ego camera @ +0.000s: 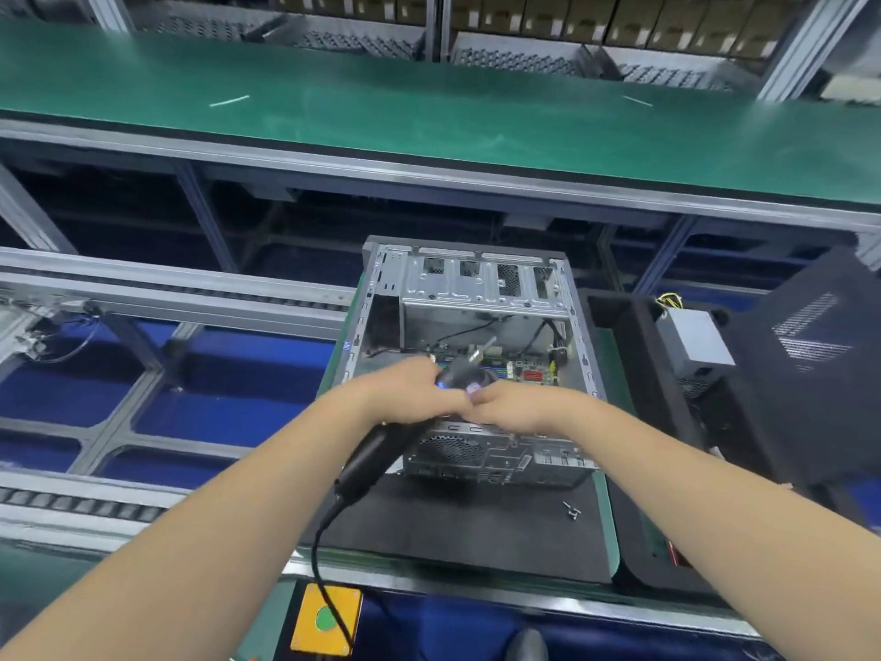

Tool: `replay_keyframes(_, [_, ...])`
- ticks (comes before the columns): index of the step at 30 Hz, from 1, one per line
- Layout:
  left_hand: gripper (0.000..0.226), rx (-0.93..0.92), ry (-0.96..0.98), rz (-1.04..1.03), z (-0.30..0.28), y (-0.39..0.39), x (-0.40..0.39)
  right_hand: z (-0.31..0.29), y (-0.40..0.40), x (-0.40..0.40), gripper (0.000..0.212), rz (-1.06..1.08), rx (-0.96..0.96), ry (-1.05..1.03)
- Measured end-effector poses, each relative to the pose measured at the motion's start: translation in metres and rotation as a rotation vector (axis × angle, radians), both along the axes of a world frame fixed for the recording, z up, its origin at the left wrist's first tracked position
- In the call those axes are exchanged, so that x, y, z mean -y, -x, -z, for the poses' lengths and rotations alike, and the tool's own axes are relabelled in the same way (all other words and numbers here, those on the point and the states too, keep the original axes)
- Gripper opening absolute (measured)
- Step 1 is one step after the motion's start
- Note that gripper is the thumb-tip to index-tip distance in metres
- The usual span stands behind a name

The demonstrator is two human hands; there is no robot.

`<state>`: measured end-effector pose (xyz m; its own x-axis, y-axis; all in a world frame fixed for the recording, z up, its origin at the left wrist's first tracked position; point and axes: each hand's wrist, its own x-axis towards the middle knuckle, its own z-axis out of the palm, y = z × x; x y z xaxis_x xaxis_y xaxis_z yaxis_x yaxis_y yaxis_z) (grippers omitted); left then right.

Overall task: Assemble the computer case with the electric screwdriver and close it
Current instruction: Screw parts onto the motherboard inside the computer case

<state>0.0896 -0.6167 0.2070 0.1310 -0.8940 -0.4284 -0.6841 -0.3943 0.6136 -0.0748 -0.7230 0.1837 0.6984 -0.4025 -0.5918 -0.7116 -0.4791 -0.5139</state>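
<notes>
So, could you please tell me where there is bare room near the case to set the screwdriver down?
The dark mat is bare in front of the computer case, left of the loose screws. The green belt behind is bare too. Inside the case it is crowded, and the side panel and power supply fill the right.

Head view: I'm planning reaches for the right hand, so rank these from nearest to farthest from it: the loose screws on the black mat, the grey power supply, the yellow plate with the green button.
From the right hand:
1. Loose screws, on the black mat just below and right of it.
2. Grey power supply, off to the right, beside the case.
3. Yellow plate with the green button, at the bench's near edge, lower left.
</notes>
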Motion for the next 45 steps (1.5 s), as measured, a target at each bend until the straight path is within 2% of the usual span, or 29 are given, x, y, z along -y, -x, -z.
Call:
replay_keyframes(1, [0.052, -0.005, -0.029, 0.029, 0.006, 0.004, 0.001, 0.001, 0.001, 0.0, 0.018, -0.001, 0.012, 0.011])
replay_keyframes(4, [0.035, -0.088, -0.018, 0.003, 0.016, 0.011, 0.001, 0.001, 0.004, -0.001, 0.023, 0.055, 0.069, 0.022])
replay_keyframes(6, [0.035, -0.114, 0.015, -0.031, 0.018, 0.013, 0.002, 0.002, 0.005, -0.003, 0.017, 0.187, 0.174, -0.018])
replay_keyframes(7, [0.036, -0.104, 0.024, -0.036, 0.019, 0.013, 0.002, 0.0, 0.007, -0.004, 0.012, 0.269, 0.236, -0.074])
replay_keyframes(9, [0.036, -0.077, 0.044, -0.025, 0.022, 0.013, 0.002, -0.004, 0.01, -0.005, 0.027, 0.407, 0.325, -0.282])
replay_keyframes(11, [0.033, -0.099, 0.055, 0.001, 0.023, 0.012, -0.001, -0.007, 0.012, -0.011, 0.035, 0.427, 0.376, -0.437])
replay_keyframes(14, [0.021, -0.183, 0.092, 0.01, 0.02, 0.013, -0.007, -0.008, 0.002, -0.025, 0.062, 0.493, 0.344, -0.291])
replay_keyframes(16, [0.01, -0.183, 0.104, 0.028, 0.018, 0.013, -0.008, -0.007, -0.006, -0.034, 0.045, 0.539, 0.362, -0.177])
replay_keyframes(18, [0.023, -0.194, 0.076, 0.049, 0.014, 0.013, -0.011, -0.01, -0.006, -0.037, 0.036, 0.609, 0.419, -0.218])
replay_keyframes(20, [0.046, -0.193, 0.032, 0.069, 0.012, 0.01, -0.012, -0.016, 0.004, -0.032, 0.037, 0.736, 0.554, -0.381])
replay_keyframes(22, [0.049, -0.143, 0.014, 0.139, 0.013, 0.01, -0.01, -0.025, 0.026, -0.024, 0.032, 0.876, 0.725, -0.528])
replay_keyframes(26, [0.056, 0.183, 0.049, 0.295, 0.018, 0.025, -0.001, -0.038, 0.083, -0.018, 0.016, 1.151, 0.924, -0.528])
replay_keyframes(28, [0.053, 0.295, 0.068, 0.339, 0.021, 0.034, 0.001, -0.041, 0.119, -0.022, 0.014, 1.094, 0.887, -0.409])
replay_keyframes(31, [0.036, 0.378, 0.123, 0.354, 0.024, 0.038, 0.004, -0.035, 0.17, -0.034, 0.018, 0.843, 0.623, -0.149])
replay_keyframes(35, [0.039, 0.436, 0.131, 0.295, 0.026, 0.047, 0.001, 0.011, 0.21, -0.046, 0.012, 0.643, 0.282, 0.093])
replay_keyframes(40, [0.04, 0.451, 0.15, 0.131, 0.027, 0.067, -0.003, 0.08, 0.216, -0.041, 0.017, 0.433, 0.119, 0.291])
replay_keyframes(45, [0.038, 0.46, 0.187, -0.012, 0.029, 0.084, -0.008, 0.111, 0.201, -0.04, 0.022, 0.33, 0.073, 0.436])
